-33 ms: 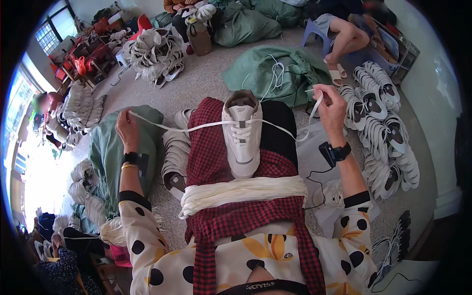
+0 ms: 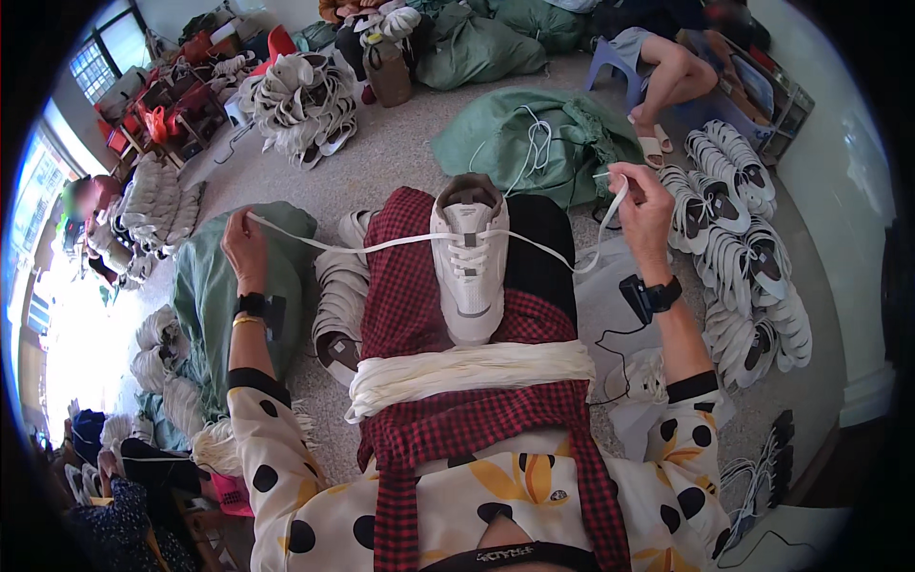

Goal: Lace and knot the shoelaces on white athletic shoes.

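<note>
A white sneaker [image 2: 468,276] with a grey toe edge and brown lining rests on my lap, toe toward me. Its white shoelace [image 2: 400,245] is threaded through several eyelets, and the two ends run out sideways. My left hand [image 2: 245,253] is raised at the left, fingers pinched on one lace end. At the right, my right hand [image 2: 643,205] pinches the other end near its tip, and that side hangs in a slack loop. A bundle of cream laces [image 2: 472,375] lies across the red and black checked apron [image 2: 457,424] at my waist.
Stacked white shoe uppers [image 2: 758,257] stand on the right; another heap [image 2: 300,105] lies at the far left. Green sacks [image 2: 515,133] lie ahead and beside my left arm. Two people sit at the back, one on a blue stool [image 2: 615,67]. A cable hangs by my right wrist.
My left hand has shifted very slightly to the left, still pinching its lace end. The right hand and the sneaker look unmoved.
</note>
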Demonstrator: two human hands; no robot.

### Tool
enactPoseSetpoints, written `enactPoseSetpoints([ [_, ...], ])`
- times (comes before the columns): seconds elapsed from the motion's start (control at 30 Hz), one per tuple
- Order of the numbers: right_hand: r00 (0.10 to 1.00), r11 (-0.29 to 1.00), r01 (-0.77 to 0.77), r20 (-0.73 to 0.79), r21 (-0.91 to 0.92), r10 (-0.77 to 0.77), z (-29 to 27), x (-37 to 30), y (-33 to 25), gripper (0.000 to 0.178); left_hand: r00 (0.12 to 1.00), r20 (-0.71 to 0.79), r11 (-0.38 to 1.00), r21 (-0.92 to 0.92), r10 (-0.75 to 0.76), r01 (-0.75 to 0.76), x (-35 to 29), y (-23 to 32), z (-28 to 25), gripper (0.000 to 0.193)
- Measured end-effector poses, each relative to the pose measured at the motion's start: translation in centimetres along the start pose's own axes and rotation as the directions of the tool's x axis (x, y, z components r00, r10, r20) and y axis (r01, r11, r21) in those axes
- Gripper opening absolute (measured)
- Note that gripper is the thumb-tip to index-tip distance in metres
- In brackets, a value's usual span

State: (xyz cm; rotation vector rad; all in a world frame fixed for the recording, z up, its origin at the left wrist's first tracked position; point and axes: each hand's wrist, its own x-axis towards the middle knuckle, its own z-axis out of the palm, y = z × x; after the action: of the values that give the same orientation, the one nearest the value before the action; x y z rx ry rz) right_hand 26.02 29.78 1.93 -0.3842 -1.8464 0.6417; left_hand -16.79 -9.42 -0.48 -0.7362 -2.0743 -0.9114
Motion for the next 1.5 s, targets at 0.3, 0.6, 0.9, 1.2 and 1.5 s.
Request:
enactPoseSetpoints([
  [0.3,0.999,0.998,0.009,0.045,-0.062,-0.006,-2.6,0.1,0.6,0.011,0.981,-0.092,0.985,0.032,-0.168,0.172,1.0,-4.6,-2.2,0.019],
  [0.6,0.992,0.991,-0.078,-0.103,-0.108,0.067,-5.9,3.1,1.8,0.023,0.985,0.003,0.969,0.179,-0.171,0.168,1.0,-6.4,-1.2,0.021],
  [0.9,0.950,0.997,-0.073,-0.306,-0.032,0.060,-12.9,11.3,-5.2,0.030,0.983,0.033,0.958,0.231,-0.182,0.169,0.7,-7.1,-0.6,0.020],
  [1.2,0.985,0.998,0.022,-0.168,-0.051,-0.030,-11.3,15.7,-9.2,0.029,0.982,0.043,0.963,0.209,-0.182,0.169,0.5,-6.3,-1.2,0.020],
  [1.5,0.986,0.995,0.001,-0.168,-0.096,-0.017,-11.7,15.6,-8.0,0.030,0.978,0.059,0.954,0.242,-0.198,0.178,0.1,-7.1,-1.2,0.019],
])
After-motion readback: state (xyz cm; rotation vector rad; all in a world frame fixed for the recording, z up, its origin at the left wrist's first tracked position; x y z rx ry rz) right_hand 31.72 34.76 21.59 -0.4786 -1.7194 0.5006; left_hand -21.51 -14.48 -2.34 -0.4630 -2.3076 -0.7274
